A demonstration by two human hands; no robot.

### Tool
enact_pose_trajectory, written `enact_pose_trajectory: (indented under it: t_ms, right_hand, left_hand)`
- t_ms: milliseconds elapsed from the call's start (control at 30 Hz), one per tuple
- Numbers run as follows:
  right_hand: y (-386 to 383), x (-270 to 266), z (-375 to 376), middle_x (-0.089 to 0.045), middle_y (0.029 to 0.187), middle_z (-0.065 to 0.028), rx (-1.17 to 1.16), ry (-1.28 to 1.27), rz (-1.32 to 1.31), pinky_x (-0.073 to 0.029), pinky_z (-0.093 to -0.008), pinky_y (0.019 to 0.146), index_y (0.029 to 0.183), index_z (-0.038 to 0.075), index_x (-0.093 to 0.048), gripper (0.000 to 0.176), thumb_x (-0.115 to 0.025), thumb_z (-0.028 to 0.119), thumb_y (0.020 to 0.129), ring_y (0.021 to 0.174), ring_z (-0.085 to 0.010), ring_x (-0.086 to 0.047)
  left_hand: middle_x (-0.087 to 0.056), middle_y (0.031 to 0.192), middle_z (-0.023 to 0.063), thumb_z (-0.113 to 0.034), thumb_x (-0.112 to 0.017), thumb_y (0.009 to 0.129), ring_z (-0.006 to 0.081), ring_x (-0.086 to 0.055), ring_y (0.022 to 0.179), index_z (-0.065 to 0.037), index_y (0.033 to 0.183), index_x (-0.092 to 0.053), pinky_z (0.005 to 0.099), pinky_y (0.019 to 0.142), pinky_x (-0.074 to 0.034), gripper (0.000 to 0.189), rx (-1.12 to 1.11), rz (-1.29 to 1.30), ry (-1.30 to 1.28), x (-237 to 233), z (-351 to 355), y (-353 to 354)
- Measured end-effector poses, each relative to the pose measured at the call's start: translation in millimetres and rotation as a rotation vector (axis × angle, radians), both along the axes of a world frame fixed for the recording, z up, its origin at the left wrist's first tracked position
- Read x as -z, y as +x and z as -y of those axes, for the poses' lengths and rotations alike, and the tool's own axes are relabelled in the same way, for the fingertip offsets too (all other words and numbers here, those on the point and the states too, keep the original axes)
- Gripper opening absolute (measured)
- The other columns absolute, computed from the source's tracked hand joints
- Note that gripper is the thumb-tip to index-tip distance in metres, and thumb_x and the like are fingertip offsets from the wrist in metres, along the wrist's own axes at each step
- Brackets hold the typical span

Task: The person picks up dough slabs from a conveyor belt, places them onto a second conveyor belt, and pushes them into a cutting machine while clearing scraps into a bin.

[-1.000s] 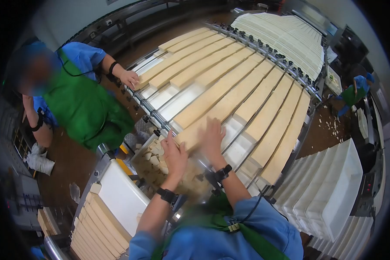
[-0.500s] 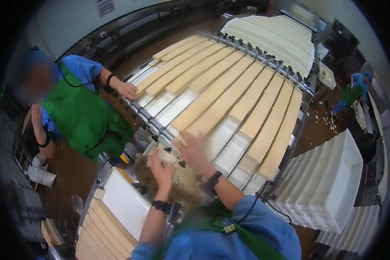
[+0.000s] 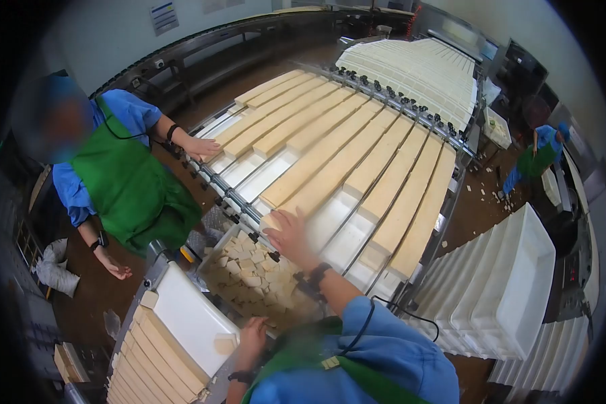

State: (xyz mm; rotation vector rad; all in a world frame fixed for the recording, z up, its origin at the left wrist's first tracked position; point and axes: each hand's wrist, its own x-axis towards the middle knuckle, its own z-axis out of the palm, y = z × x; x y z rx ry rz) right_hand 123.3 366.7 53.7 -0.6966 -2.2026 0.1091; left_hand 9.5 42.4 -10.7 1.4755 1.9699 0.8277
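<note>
My right hand (image 3: pixel 293 236) lies over the near end of a long pale-yellow slab (image 3: pixel 330 185), its fingers spread. That slab sits in a row of similar slabs on a white slotted rack (image 3: pixel 353 225) with thin metal dividers. Low in the view, my left hand (image 3: pixel 252 337) is at the right edge of a white board (image 3: pixel 192 303), its fingers partly hidden. A small cut piece (image 3: pixel 226 343) of the same pale material is right beside it on the board. Below my right hand, a bin holds many small pale offcuts (image 3: pixel 252 259).
Across the rack stands a co-worker (image 3: pixel 131 161) in a green apron, one hand on a slab's end. More slabs (image 3: pixel 158 353) lie beside the white board. White trays (image 3: pixel 491 289) are stacked at right. Another person (image 3: pixel 542 155) is farther back, near scraps on the floor.
My left hand has moved from above the bin down to the white board's edge, where a small piece now shows. My right hand stays at the slab's end. The co-worker's other arm has lowered.
</note>
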Motion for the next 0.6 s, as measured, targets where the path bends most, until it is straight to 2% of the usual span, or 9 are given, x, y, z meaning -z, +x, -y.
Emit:
enact_pose_trajectory:
  t_ms: [200,333,433,500,533,600]
  right_hand:
    - [0,0,3,-0.062,0.140,-0.0099,0.018,0.015,0.013,-0.025,-0.0666,0.124,0.106,0.025,-0.080,0.020,-0.081,0.024,0.086,0.137,-0.0298,-0.053]
    - [-1,1,4,-0.062,0.140,-0.0099,0.026,0.018,0.020,-0.026,-0.0660,0.124,0.106,0.025,-0.080,0.019,-0.081,0.023,0.087,0.138,-0.0294,-0.052]
    - [0,2,6,-0.062,0.140,-0.0104,0.021,0.016,0.033,-0.026,-0.0658,0.124,0.106,0.024,-0.080,0.018,-0.080,0.022,0.087,0.137,-0.0293,-0.052]
    - [-2,4,5,-0.061,0.141,-0.0113,0.044,0.030,0.018,-0.027,-0.0657,0.123,0.106,0.023,-0.080,0.019,-0.080,0.022,0.088,0.137,-0.0294,-0.053]
    - [-2,5,6,-0.061,0.141,-0.0113,0.041,0.029,0.018,-0.027,-0.0657,0.123,0.106,0.023,-0.080,0.019,-0.080,0.022,0.088,0.137,-0.0294,-0.053]
    - [-2,6,5,-0.061,0.141,-0.0120,0.038,0.033,0.019,-0.028,-0.0654,0.123,0.106,0.021,-0.080,0.018,-0.080,0.022,0.088,0.136,-0.0296,-0.053]
  left_hand:
    - [-0.073,0.118,0.0182,-0.002,-0.073,0.088,0.0398,-0.071,0.107,-0.007,0.122,-0.074,0.0452,0.095,-0.058,0.034,0.067,-0.097,-0.072,13,24,2]
    - [-0.073,0.118,0.0173,-0.005,-0.075,0.088,0.0392,-0.071,0.107,-0.007,0.121,-0.074,0.0445,0.094,-0.058,0.033,-0.001,-0.033,-0.075,10,24,10]
    - [-0.074,0.112,0.0167,-0.004,-0.073,0.086,0.0394,-0.069,0.114,-0.007,0.115,-0.075,0.0473,0.097,-0.056,0.029,-0.001,-0.092,-0.092,11,28,16]
    - [-0.074,0.110,0.0147,-0.008,-0.080,0.082,0.0371,-0.068,0.121,-0.008,0.111,-0.076,0.0463,0.101,-0.056,0.029,0.025,-0.288,0.131,19,32,16]
    - [-0.074,0.110,0.0147,-0.008,-0.080,0.082,0.0371,-0.068,0.121,-0.008,0.111,-0.076,0.0463,0.101,-0.056,0.029,0.023,-0.287,0.130,22,34,15]
    - [-0.074,0.117,0.0179,-0.018,-0.083,0.083,0.0388,-0.064,0.129,-0.008,0.109,-0.077,0.0472,0.108,-0.054,0.028,0.056,-0.269,0.094,24,35,16]
